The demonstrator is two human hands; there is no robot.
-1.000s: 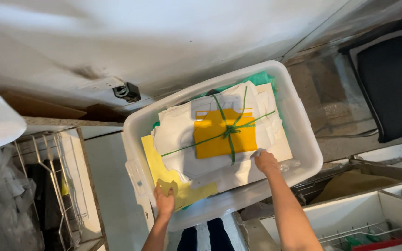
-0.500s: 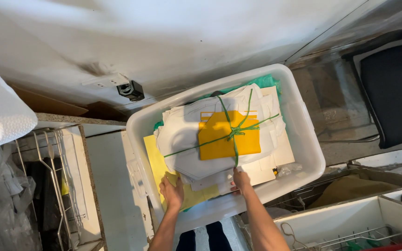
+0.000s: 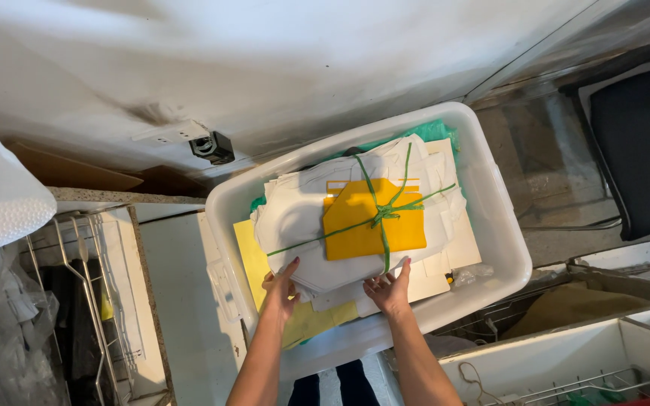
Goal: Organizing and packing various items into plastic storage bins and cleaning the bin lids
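Hands have drawn together at the near edge of the paper bundle [image 3: 355, 218] since a second ago. Then the right hand [image 3: 390, 289] rested out toward the right of the stack, by the bin's near-right corner, and the left hand [image 3: 280, 290] lay flat on the yellow sheets [image 3: 253, 259] at the near left. Half a second ago both had slid inward. Now the left hand's fingers are curled under the near-left corner of the white stack, and the right hand's fingers are spread and pressed against the near edge of the stack, just below the green string [image 3: 382, 214]; both hands grip the bundle, a narrow gap between them.

The bundle, white papers with an orange folder [image 3: 362, 229] on top tied crosswise with the string, lies in the white plastic bin [image 3: 502, 233] as before, over the yellow sheets and something teal [image 3: 434, 129] at the far side. A wire rack [image 3: 77, 286] stands at the left.
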